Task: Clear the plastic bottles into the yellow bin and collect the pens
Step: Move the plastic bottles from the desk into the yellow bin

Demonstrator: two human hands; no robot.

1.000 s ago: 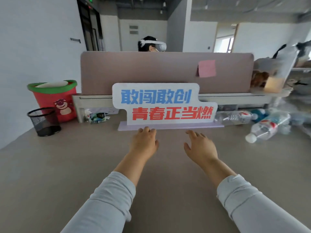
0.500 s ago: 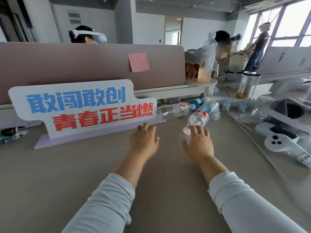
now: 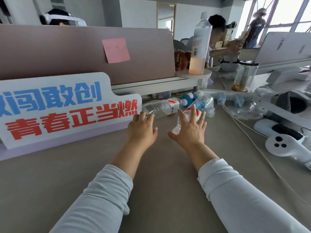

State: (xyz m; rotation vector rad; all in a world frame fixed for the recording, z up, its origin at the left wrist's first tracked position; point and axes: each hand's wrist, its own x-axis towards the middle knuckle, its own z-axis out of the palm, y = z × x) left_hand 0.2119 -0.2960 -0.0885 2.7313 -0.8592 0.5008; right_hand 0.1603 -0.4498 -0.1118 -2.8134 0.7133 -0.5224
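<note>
Now both arms, in pale grey sleeves [image 3: 104, 199], stretch forward over the brown desk [image 3: 151, 179] just right of the slogan sign [image 3: 55, 111]. The left hand [image 3: 142, 130] is palm down at the sign's right end, fingers loosely bent and close together, holding nothing. Its fingertips reach the base of the white-label bottle [image 3: 161, 106], a clear one lying on its side just right of the sign. The right hand [image 3: 190, 130], further right of the sign, is palm down with its fingers spread wide over the red-label bottle [image 3: 201, 105], which lies with its white cap toward the viewer. The fingers are not closed round it, and I cannot tell whether they touch it.

Behind the sign stands a mauve partition [image 3: 67, 52] with a pink sticky note [image 3: 116, 50]. Up and right of the sign, a tall bottle [image 3: 200, 44] stands upright on a shelf, orange liquid in its lower part. Far right of the sign lie pale cables [image 3: 235, 117] and a white controller [image 3: 286, 145], with a clear jar [image 3: 245, 74] beyond.

The frame cuts off the sign's left end and the right hand hides the red-label bottle's middle. The small blue things [image 3: 186, 98] right of the sign, behind the bottles, are too jumbled to make out
</note>
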